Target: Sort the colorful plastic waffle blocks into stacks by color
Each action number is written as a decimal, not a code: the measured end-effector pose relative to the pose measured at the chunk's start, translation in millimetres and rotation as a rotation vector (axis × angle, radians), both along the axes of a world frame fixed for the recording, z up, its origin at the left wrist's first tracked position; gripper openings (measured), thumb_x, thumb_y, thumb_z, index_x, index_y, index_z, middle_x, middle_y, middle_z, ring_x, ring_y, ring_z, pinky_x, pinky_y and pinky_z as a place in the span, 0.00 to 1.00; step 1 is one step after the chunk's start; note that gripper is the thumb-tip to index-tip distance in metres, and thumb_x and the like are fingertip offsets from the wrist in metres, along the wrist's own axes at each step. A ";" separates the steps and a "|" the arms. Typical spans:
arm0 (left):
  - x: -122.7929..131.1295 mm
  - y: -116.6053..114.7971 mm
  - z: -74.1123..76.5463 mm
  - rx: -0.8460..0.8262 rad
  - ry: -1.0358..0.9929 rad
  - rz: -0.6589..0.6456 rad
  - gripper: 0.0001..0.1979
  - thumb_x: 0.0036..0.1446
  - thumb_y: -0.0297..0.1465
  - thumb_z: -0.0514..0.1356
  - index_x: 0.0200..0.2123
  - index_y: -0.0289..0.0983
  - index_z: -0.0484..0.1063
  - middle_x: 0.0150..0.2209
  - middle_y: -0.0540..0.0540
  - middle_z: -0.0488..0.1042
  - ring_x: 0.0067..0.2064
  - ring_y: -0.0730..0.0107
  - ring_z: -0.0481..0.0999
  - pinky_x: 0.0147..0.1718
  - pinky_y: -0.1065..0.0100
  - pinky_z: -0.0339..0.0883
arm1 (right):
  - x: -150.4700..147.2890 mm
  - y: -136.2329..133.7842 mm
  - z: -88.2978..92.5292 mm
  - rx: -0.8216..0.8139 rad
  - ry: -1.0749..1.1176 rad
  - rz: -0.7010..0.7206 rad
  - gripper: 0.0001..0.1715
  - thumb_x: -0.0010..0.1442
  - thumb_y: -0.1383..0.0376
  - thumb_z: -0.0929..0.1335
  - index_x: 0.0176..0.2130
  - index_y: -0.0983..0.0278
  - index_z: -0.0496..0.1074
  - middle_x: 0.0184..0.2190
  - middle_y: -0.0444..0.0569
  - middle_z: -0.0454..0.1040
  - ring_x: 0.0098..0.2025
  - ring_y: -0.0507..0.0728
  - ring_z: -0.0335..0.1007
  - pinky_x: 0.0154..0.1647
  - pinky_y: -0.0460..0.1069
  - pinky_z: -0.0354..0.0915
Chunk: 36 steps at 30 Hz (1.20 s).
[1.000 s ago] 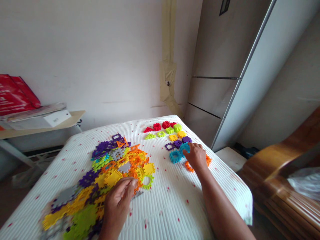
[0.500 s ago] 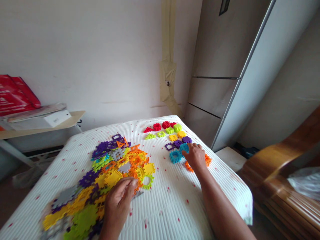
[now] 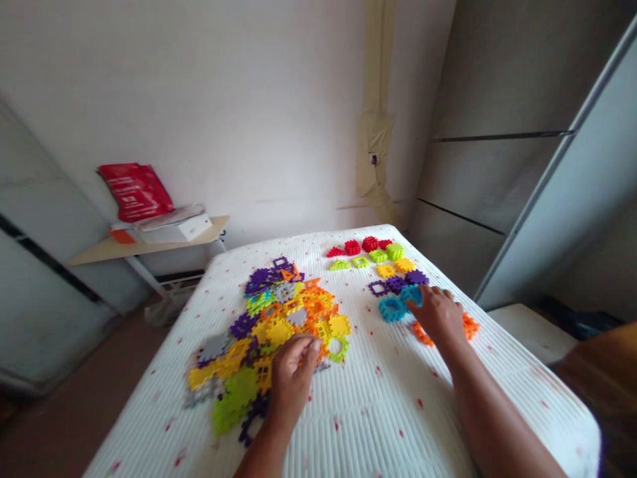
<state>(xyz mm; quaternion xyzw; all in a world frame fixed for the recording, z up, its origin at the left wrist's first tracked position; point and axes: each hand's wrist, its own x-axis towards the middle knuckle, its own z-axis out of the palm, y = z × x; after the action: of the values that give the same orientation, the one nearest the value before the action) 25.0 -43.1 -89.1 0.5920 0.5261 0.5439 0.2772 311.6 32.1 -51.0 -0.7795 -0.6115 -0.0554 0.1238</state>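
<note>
On the right of the table, my right hand [image 3: 440, 315] reaches over the sorted pieces, its thumb and fingers closed about a blue interlocking block [image 3: 411, 295]. A second blue block [image 3: 391, 309] lies just left of it. Orange pieces [image 3: 423, 334] are partly hidden under the same hand. My left hand [image 3: 293, 372] hovers at the near right edge of a mixed heap of plastic pieces [image 3: 279, 330], fingers curled and thumb pressed to them. Whatever is in that pinch, if anything, cannot be made out. A lime-green ring piece [image 3: 338, 349] lies beside it.
Purple [image 3: 397, 285], yellow [image 3: 385, 270], lime-green [image 3: 361, 262] and red pieces [image 3: 352, 247] lie in rows farther back. A white quilted cloth [image 3: 368, 411] covers the table. A side table [image 3: 219, 229] with a red bag [image 3: 137, 192] stands left; a grey cabinet [image 3: 497, 179] stands right.
The camera view has turned left, so everything sits farther right in the picture. Both hands keep nearly the same places over the pieces.
</note>
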 end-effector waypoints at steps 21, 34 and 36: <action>-136.5 101.9 38.9 -0.240 0.404 0.336 0.18 0.41 0.25 0.66 0.40 0.36 0.75 0.41 0.42 0.77 0.47 0.58 0.74 0.49 0.61 0.64 | 0.9 5.4 -16.6 0.500 -0.005 0.314 0.25 0.63 0.53 0.58 0.49 0.65 0.71 0.51 0.56 0.69 0.50 0.65 0.64 0.45 0.58 0.60; -154.8 141.1 5.3 -0.378 0.384 0.299 0.16 0.60 0.36 0.57 0.49 0.35 0.68 0.49 0.42 0.70 0.46 0.63 0.73 0.43 0.56 0.70 | 3.8 16.1 -30.8 0.621 0.011 0.454 0.22 0.64 0.54 0.60 0.44 0.67 0.73 0.46 0.57 0.72 0.46 0.64 0.67 0.45 0.59 0.63; -154.5 142.2 5.5 -0.349 0.338 0.312 0.16 0.59 0.36 0.57 0.49 0.35 0.68 0.49 0.42 0.70 0.46 0.63 0.73 0.43 0.56 0.70 | 2.9 16.0 -30.2 0.640 0.018 0.466 0.22 0.63 0.54 0.61 0.43 0.66 0.73 0.46 0.57 0.72 0.46 0.64 0.67 0.45 0.59 0.64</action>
<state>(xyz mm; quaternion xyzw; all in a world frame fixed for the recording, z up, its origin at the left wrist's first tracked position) -129.6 99.1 -83.6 0.5295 0.7352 0.3751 0.1962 314.5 48.1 -81.2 -0.5422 -0.7230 -0.2067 0.3749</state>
